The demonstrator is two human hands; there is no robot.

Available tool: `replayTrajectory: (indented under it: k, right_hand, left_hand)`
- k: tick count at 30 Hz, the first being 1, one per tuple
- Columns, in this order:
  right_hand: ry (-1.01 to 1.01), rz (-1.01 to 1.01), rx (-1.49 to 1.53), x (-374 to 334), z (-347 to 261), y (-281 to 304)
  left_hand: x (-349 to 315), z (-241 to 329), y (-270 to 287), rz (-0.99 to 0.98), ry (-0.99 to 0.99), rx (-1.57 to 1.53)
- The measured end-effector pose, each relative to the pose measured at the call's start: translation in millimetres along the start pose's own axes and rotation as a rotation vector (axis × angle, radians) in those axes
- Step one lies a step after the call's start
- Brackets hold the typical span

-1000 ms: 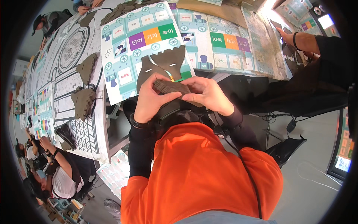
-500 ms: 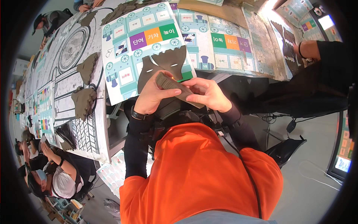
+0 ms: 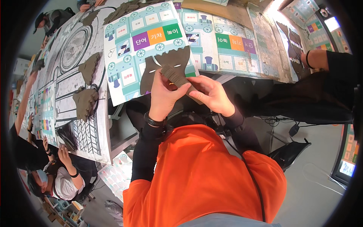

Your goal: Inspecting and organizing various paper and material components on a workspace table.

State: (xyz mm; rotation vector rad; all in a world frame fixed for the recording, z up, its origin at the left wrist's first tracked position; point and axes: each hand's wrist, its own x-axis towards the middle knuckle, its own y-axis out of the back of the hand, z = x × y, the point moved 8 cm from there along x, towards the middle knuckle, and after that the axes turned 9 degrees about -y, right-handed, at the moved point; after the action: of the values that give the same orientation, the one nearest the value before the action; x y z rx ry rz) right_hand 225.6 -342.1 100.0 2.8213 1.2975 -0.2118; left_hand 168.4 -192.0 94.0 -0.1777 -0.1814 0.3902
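Between my two hands is a thick stack of thin brown-grey cut pieces [image 3: 175, 75], tilted, with its layered edge facing up. My left hand [image 3: 165, 94] grips the left side of the stack, thumb in front and fingers behind. Its lower right end is pinched by the thumb and fingers of my right hand [image 3: 212, 94]. Just beyond, flat brown pieces with wavy tops and small slits [image 3: 174, 57] lie on a printed white and teal sheet [image 3: 130, 89] at the table edge. Whether the stack touches those pieces, I cannot tell.
More wavy-edged brown stacks [image 3: 90, 69] lie on the table to the left, and a larger pile [image 3: 126, 12] at the back. A co-worker's hand [image 3: 314, 58] rests by brown pieces at right. Other people sit along the left. Cables [image 3: 278, 120] hang at right.
My left hand has shifted slightly right, turning the stack steeper with its edge more upright. My right hand stays near the same place. At left, co-workers' arms have moved.
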Motion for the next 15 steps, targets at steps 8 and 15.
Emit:
replayTrajectory:
  k: [8,15]
  right_hand:
    - [-0.102,0.049,0.119,-2,-4,1]
    - [-0.19,-0.043,0.134,0,-3,-5]
  left_hand:
    - [-11,23,-10,0.012,-0.152,0.156]
    - [-21,18,-4,0.016,0.092,-0.141]
